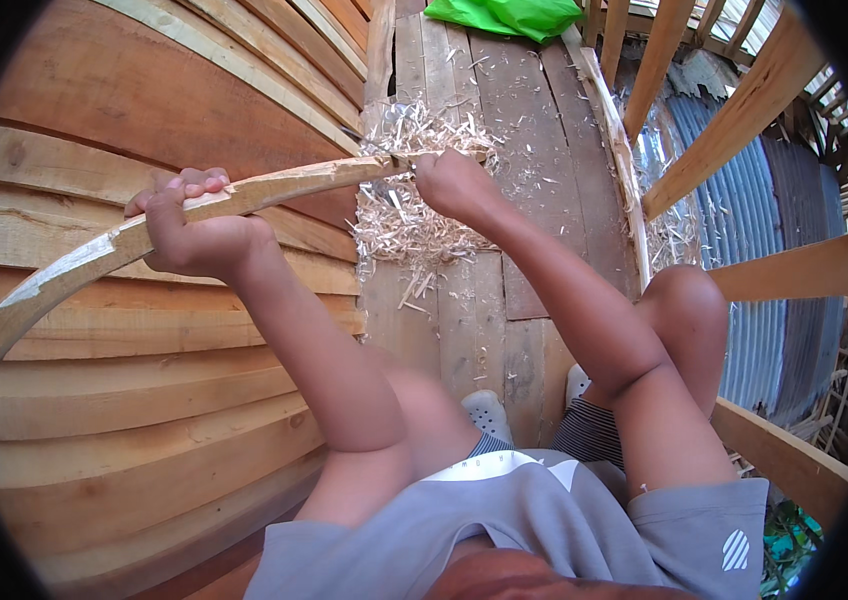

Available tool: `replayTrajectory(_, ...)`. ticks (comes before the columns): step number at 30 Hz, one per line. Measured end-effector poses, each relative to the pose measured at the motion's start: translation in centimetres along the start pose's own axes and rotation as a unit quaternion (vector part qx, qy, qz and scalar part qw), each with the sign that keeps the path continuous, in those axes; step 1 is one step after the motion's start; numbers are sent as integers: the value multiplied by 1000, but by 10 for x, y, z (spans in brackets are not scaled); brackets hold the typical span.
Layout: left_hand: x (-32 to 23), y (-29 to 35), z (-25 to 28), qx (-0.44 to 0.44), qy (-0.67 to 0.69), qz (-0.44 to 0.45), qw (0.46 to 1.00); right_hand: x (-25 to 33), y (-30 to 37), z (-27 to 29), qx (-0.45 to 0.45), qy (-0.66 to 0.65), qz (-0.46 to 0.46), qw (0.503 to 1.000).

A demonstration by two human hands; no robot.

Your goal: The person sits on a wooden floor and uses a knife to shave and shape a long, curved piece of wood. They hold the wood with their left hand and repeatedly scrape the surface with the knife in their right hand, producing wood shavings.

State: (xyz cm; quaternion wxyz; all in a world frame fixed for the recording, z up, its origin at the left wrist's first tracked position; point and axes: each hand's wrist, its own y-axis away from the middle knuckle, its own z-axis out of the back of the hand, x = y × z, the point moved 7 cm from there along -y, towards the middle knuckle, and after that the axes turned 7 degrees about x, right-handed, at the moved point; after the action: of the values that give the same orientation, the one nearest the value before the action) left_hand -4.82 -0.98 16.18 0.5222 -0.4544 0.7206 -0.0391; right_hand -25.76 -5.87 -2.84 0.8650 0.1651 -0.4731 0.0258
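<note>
A long wooden pole (304,180), curved in this view, runs from the far left edge to the middle, with pale, freshly cut patches along it. My left hand (189,228) is closed around it, fingers wrapped over the top. Close to the pole's far end, my right hand (456,186) makes a fist against the wood. A small dark sliver shows on the pole just left of that fist; whether it is a blade I cannot make out. What the right fingers grip is hidden. Curly wood shavings (409,232) lie heaped below the pole's end.
A plank wall (144,330) stands close on my left. Floorboards (534,120) carry scattered shavings. On the right is a wooden railing (734,110), with corrugated metal sheets (734,200) beyond. A bright green bag (509,14) lies at the far end. My knees are bent, feet in white clogs (487,412).
</note>
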Motion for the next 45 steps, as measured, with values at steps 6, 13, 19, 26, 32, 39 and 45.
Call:
replayTrajectory(6,-10,13,-19,15,-6,-35,999,-32,-11,-2,-81,-74,-25,994)
replayTrajectory(13,-4,-4,2,18,24,-17,999,-19,-13,-6,-210,73,35,974)
replayTrajectory(19,-5,-8,5,51,33,8,998,-12,-15,5,-216,180,28,959)
replayTrajectory(26,-1,-12,23,-30,-34,0,999,-4,2,45,-222,188,62,955)
replayTrajectory(32,0,-8,11,-29,12,6,999,-18,-34,-5,-38,132,48,989)
replayTrajectory(39,-2,4,-30,28,46,5,999,-287,-61,-2,-63,191,-199,959)
replayTrajectory(45,1,-11,16,-37,-12,-28,999,5,-18,37,-90,-118,-43,988)
